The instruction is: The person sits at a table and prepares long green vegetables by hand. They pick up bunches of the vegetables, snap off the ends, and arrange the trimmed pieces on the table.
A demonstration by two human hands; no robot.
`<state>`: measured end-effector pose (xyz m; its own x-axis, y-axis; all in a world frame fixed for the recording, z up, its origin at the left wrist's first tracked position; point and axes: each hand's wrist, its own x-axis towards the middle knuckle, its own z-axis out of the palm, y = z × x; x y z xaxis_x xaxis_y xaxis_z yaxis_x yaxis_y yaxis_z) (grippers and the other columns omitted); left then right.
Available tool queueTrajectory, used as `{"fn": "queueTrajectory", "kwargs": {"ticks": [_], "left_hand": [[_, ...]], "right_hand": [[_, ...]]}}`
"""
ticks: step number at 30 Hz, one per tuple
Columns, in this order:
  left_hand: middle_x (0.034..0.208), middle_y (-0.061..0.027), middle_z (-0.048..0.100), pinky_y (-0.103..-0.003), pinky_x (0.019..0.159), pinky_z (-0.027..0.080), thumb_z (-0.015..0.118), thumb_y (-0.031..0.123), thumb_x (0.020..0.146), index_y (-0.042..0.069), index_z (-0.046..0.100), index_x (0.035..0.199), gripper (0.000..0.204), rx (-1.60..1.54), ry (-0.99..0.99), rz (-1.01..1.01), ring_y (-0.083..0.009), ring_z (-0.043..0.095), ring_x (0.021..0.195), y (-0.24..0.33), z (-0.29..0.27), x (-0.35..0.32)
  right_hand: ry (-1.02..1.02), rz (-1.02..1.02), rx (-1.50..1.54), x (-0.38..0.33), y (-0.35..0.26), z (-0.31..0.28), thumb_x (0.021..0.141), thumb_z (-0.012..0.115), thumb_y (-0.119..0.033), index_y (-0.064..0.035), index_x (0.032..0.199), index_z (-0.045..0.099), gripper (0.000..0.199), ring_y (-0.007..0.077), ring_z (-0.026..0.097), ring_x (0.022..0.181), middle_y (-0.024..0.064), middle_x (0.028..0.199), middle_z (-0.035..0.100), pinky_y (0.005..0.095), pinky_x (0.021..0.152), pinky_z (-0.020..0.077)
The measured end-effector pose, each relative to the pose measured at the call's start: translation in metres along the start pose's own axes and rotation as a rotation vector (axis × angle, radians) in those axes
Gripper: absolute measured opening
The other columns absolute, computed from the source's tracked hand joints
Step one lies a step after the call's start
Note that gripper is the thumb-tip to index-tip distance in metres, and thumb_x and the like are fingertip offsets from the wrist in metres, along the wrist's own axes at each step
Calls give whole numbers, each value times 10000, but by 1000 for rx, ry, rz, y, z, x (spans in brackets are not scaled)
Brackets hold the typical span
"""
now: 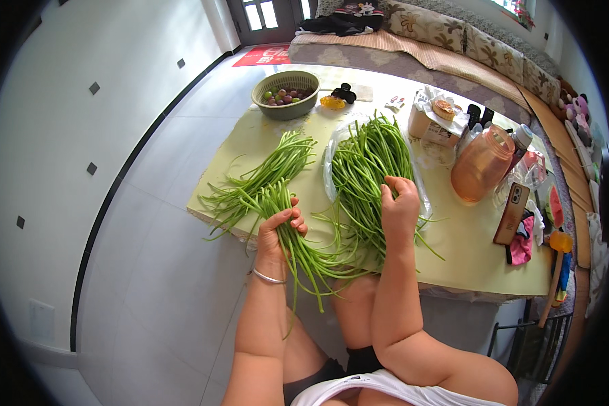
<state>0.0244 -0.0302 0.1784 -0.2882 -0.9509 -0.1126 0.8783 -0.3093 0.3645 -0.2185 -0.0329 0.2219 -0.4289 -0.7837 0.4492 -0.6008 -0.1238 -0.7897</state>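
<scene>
My left hand point(281, 227) is wrapped around a bunch of long green vegetable stems point(304, 254), whose loose ends hang over the table's near edge. Behind that bunch, a smaller pile of similar stems point(274, 162) lies on the table. A large heap of stems point(372, 172) rests on a clear plastic bag point(423, 196) to the right. Over this heap's right side, my right hand point(400, 203) is closed, thumb and fingertips pinched together. Whatever is between those fingertips is too small to make out. A silver bangle point(269, 277) circles my left wrist.
On the yellow-covered table point(480, 264) stand a green colander point(284, 111) of grapes, a black claw clip point(345, 93), a cardboard box point(430, 128) and a pink plastic jug point(477, 169). A phone point(511, 213) leans at the right. A sofa point(440, 57) stands behind.
</scene>
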Motion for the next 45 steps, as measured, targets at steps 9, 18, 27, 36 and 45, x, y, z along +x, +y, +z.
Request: {"fn": "queueTrajectory", "kwargs": {"ticks": [9,18,27,36,45], "left_hand": [[1185,-262,585,-435,893,543,562,-39,806,-23,559,1056,250,-82,2,-80,-349,613,1055,1,10,2],[1259,-283,535,-485,990,477,509,-45,845,-50,569,1045,209,-201,69,-45,-395,538,1180,-3,-7,9],[908,-106,608,-269,596,448,581,22,837,-39,545,1110,282,-80,51,-58,-111,514,617,-1,-12,10],[828,-90,604,-319,635,470,608,16,802,6,534,1138,345,10,31,-36,-170,544,655,-2,-4,4],[1203,-264,582,-441,960,505,569,-58,788,-21,574,1017,231,-41,6,2,-335,608,1084,1,12,-2]], "right_hand": [[-403,-41,351,-15,-55,-22,801,625,31,-4,941,695,161,145,590,689,75,853,655,250,627,466],[-942,-196,190,-24,-80,-30,751,660,-3,-26,944,694,197,277,655,777,169,874,664,340,680,516],[-138,-99,-242,-4,-4,0,814,685,-191,22,1165,598,420,366,453,1223,192,1270,553,447,1043,338],[-80,25,-284,-1,15,8,840,639,-191,33,1146,605,381,355,387,1268,174,1303,535,488,1076,267],[-341,-119,325,-17,-60,-25,858,615,-65,36,1021,668,200,317,650,938,188,1133,642,369,828,508]]}}
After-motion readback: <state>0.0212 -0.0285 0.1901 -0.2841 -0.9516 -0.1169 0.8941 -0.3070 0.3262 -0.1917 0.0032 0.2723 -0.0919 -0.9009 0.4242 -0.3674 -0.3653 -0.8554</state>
